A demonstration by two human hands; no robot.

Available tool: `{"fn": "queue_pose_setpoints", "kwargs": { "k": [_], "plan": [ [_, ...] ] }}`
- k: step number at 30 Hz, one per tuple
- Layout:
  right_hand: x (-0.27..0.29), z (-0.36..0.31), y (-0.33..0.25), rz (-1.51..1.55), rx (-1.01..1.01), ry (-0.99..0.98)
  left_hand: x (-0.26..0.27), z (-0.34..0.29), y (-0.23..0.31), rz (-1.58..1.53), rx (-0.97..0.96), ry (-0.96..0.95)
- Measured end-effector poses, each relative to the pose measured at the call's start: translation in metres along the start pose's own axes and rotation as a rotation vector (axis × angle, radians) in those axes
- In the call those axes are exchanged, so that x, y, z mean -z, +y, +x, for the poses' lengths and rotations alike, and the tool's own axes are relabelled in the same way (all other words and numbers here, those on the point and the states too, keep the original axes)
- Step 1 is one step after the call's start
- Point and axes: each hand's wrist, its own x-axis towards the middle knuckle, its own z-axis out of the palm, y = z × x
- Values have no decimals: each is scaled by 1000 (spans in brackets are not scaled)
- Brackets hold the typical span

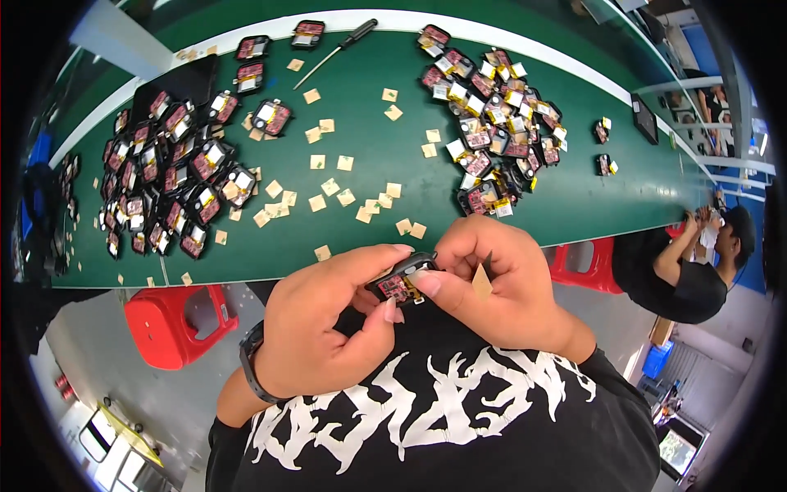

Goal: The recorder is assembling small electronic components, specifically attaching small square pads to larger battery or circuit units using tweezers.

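Small black module with red circuit face sits between both hands, held above the near edge of the green bench, close to the chest. Left hand closes around its left end, thumb and fingers pinching it. Right hand presses a thumb on its right end and also holds a tan paper square between its fingers. 2 heaps of similar modules lie on the bench: left heap, right heap. Loose tan squares are scattered between them. A black screwdriver lies at the far edge.
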Motion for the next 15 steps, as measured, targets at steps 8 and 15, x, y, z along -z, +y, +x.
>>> {"fn": "queue_pose_setpoints", "kwargs": {
  "k": [8,15],
  "plan": [
    [9,-4,3,42,67,52,-8,20,-2,122,-123,58],
    [15,5,10,-89,107,-20,-5,26,-8,165,-146,63]
  ]
}}
